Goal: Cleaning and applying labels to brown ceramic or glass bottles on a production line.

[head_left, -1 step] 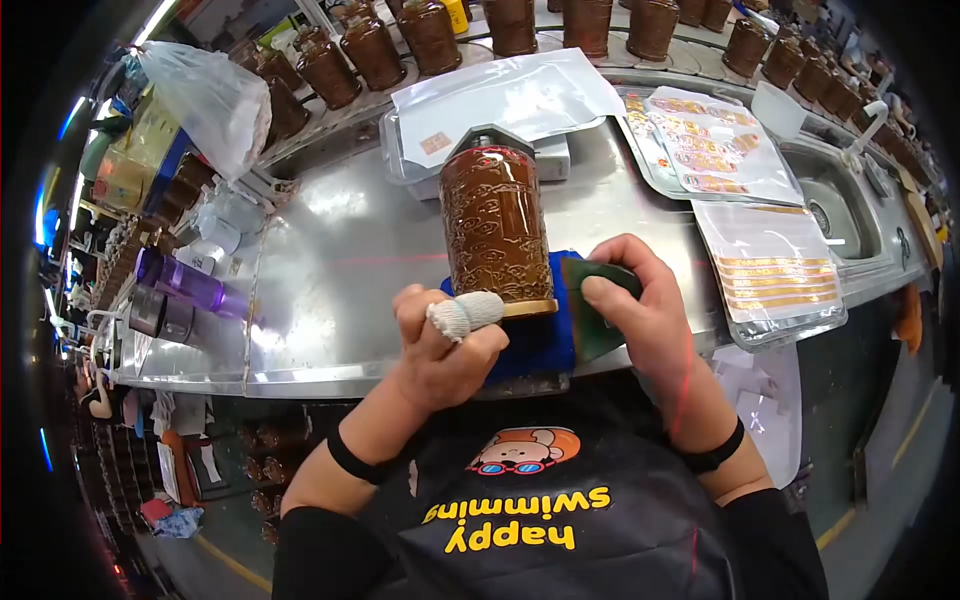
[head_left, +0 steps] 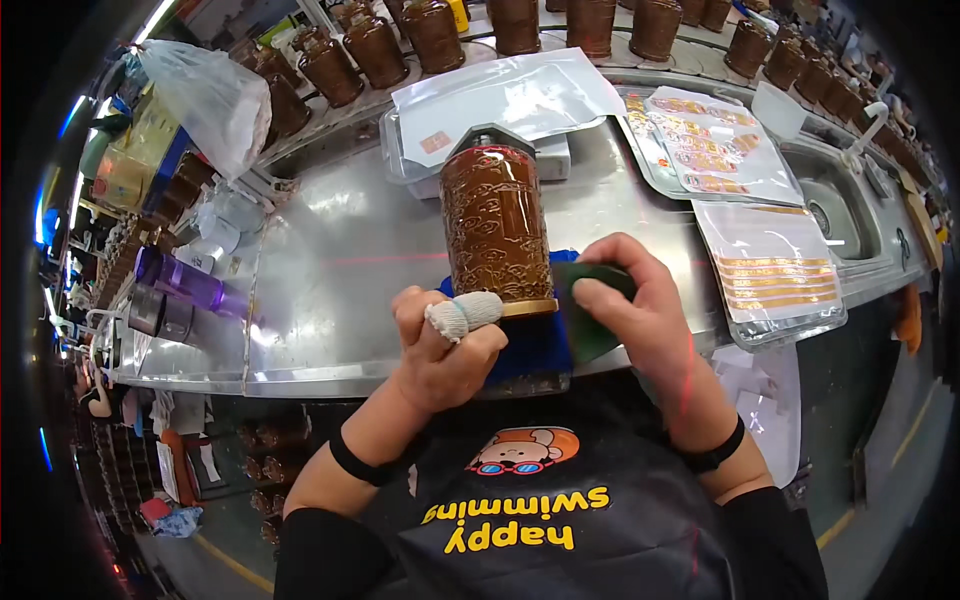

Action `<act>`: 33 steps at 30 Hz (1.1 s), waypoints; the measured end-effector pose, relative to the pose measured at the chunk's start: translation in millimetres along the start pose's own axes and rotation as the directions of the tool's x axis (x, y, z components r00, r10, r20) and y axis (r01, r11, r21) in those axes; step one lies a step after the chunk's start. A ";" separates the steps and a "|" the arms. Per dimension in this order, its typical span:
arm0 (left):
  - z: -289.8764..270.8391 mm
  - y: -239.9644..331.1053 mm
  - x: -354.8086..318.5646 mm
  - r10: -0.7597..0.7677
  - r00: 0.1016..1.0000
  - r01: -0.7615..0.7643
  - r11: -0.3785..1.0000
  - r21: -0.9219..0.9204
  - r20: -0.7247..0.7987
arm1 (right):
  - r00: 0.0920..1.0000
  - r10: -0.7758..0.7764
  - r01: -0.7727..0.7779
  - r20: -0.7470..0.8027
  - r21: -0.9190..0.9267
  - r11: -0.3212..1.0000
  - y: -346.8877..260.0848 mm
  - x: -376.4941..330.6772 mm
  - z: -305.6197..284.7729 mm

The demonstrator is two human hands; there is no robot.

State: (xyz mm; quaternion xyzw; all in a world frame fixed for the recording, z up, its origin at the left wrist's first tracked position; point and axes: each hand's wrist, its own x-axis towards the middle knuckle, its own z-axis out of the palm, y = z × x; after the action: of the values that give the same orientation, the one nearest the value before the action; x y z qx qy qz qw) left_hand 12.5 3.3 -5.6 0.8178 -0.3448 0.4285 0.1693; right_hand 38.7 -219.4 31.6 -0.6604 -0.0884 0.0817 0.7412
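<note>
A brown embossed glass bottle [head_left: 500, 220] with a gold rim at its near end lies over the bench, its far end against a dark angular holder [head_left: 490, 131]. My left hand [head_left: 445, 350] is closed at the bottle's near left edge. One of its fingers wears a white knitted finger cover [head_left: 463, 316]. Between the thumb and fingers of my right hand [head_left: 640, 300] is a flat dark green pad [head_left: 590, 325], beside the bottle's gold rim; whether they touch I cannot tell. A blue cloth [head_left: 530, 350] lies under both.
Behind the bottle sits a clear tray with a white sheet [head_left: 510, 95]. Trays of label sheets [head_left: 715, 150] and gold strips [head_left: 775, 270] lie to the right, near a sink [head_left: 835, 200]. Brown bottles [head_left: 430, 35] line the far conveyor. A purple tumbler [head_left: 190, 285] lies at left.
My right hand has shifted the green pad slightly left, toward the bottle's near end, and the pad has tilted. My left hand and the bottle stay nearly in place.
</note>
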 end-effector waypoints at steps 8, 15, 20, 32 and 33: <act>-2.1 7.1 1.8 -0.110 0.992 0.111 0.994 -0.014 0.061 | 0.996 -0.054 0.025 -0.073 -0.350 0.936 4.7 2.5 -6.3; -0.3 7.8 17.4 -0.349 0.930 0.338 0.936 0.103 0.116 | 0.638 -0.529 0.770 0.559 -0.462 0.440 -14.1 -2.4 1.1; -1.0 6.5 16.2 -0.338 0.934 0.328 0.939 0.105 0.111 | 0.609 -0.493 0.787 0.622 -0.395 0.474 -14.4 -0.9 3.3; 3.7 9.1 3.6 -0.422 0.905 0.421 0.906 0.032 0.056 | 0.670 -0.565 0.742 0.482 -0.462 0.486 -5.0 2.4 -0.4; 3.3 8.8 2.1 -0.425 0.904 0.423 0.905 0.033 0.058 | 0.654 -0.508 0.745 0.560 -0.361 0.561 -9.8 1.2 -4.8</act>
State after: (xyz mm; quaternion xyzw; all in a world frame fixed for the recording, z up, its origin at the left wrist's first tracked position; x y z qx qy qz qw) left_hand 9.1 -5.7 -6.0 0.8880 -0.1598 0.3587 0.2391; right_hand 41.1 -224.8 40.9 -0.7381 -0.4892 -0.0931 0.4552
